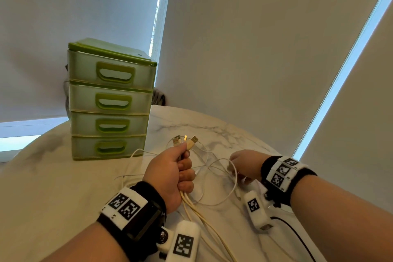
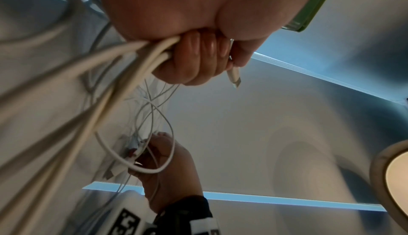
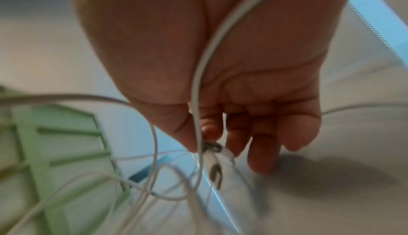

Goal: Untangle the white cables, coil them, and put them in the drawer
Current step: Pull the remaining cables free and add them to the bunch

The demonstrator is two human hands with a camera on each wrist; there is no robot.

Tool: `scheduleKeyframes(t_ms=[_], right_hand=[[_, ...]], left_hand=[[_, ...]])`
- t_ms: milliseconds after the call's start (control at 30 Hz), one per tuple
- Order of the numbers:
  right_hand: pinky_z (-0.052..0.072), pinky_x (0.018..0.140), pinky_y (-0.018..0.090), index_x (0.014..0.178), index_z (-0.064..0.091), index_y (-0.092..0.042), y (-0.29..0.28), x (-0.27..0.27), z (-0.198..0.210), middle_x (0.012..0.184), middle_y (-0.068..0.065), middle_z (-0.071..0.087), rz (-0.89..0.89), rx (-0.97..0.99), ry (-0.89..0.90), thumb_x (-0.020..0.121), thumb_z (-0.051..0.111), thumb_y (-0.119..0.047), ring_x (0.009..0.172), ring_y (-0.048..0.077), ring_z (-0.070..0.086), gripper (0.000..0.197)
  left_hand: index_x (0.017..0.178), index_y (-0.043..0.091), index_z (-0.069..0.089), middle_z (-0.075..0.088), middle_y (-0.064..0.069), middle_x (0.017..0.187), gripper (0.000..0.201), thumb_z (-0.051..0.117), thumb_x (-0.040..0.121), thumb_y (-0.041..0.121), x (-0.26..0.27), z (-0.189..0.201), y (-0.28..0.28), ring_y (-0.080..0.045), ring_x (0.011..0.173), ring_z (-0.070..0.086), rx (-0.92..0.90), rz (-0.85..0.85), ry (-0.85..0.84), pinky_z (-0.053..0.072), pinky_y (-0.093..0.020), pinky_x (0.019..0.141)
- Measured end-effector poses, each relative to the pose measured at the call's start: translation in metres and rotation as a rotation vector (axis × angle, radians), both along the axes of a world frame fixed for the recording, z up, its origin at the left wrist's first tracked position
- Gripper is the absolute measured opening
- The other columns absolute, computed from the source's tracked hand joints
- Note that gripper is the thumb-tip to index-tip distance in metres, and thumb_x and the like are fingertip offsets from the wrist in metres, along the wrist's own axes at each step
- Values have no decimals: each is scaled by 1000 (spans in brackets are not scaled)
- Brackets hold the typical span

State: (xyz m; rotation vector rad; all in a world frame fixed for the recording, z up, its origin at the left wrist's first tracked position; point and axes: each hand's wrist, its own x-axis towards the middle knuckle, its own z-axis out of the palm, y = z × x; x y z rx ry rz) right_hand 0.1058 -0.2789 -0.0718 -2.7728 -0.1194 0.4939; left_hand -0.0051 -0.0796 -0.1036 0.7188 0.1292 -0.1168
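My left hand (image 1: 180, 168) is fisted round a bundle of white cables (image 1: 192, 204), and three USB plugs (image 1: 185, 141) stick up above the fist. The same grip shows from below in the left wrist view, where the cables (image 2: 132, 59) stream out of the hand (image 2: 194, 60). To the right, my right hand (image 1: 242, 166) pinches the small connector ends (image 3: 212, 149) of the cables between thumb and fingers (image 3: 237, 134). Thin loops (image 1: 214, 168) hang tangled between both hands. The green drawer unit (image 1: 110, 100) stands at the left with all its drawers closed.
A round marble table (image 1: 53, 176) lies under the hands, its far edge curving just behind them. Window blinds (image 1: 255, 38) fill the background. A grey striped thing (image 1: 158, 96) peeks out behind the drawer unit.
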Motion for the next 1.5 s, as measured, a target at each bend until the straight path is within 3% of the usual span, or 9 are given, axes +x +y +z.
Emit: scheduleKeyframes(t_ms=[133,367,567,700,1067,1200,1300,1400,1500], right_hand=[[53,62,32,86,56,-10,-21,0,2,85,9,67,-244,368,-90,97,46,-15,72,24,67,15],[52,87,35,123,52,-6,-54,12,-3,119,13,61,-198,-326,-252,92,57,-16,104,29,62,33],[53,66,23,96,69,-20,-20,-1,6,91,-1,72,98,-47,-229,91,60,-24,72,8,65,10],[54,68,29,73,70,-11,9,-6,-3,68,4,71,153,-249,-61,96,53,-48,56,17,62,47],[60,85,41,93,75,0,17,2,-6,96,16,76,89,-359,4,84,60,-16,84,30,72,23],[52,68,32,99,71,-3,17,0,-3,91,10,69,83,-424,-48,88,56,-14,74,24,57,22],[42,53,24,90,62,-10,17,-2,5,77,5,54,-8,-268,-18,84,60,-23,62,19,49,14],[44,60,29,106,58,-12,9,2,12,98,11,57,-127,87,-9,72,69,-41,74,24,54,46],[44,62,32,95,57,-13,2,4,35,76,1,49,-62,52,-253,92,52,-10,62,14,45,6]], left_hand=[[68,17,48,27,6,52,33,54,96,34,0,0,0,-8,37,22,5,0,-3,12,-17,40],[69,17,48,28,6,52,32,53,96,34,0,0,-2,-7,37,22,13,2,-3,12,-17,39],[70,17,48,28,6,52,32,52,97,34,1,-2,-2,-7,37,22,6,20,8,12,-17,40],[69,18,47,26,6,52,32,55,95,35,0,-2,-3,-8,37,21,22,24,16,11,-17,41],[68,17,47,26,5,52,32,56,94,35,-2,0,-3,-9,37,21,16,10,13,13,-16,39],[67,18,47,26,5,52,33,57,94,35,-2,0,-3,-9,37,21,20,3,16,13,-16,39],[67,18,48,26,5,52,32,57,93,35,-2,0,-3,-9,38,21,18,8,17,13,-16,38],[68,17,48,27,5,52,32,57,93,34,-2,0,-3,-9,38,21,19,19,18,14,-16,38],[68,17,48,27,5,52,31,57,93,34,-2,-1,-3,-9,38,21,19,31,21,14,-16,37]])
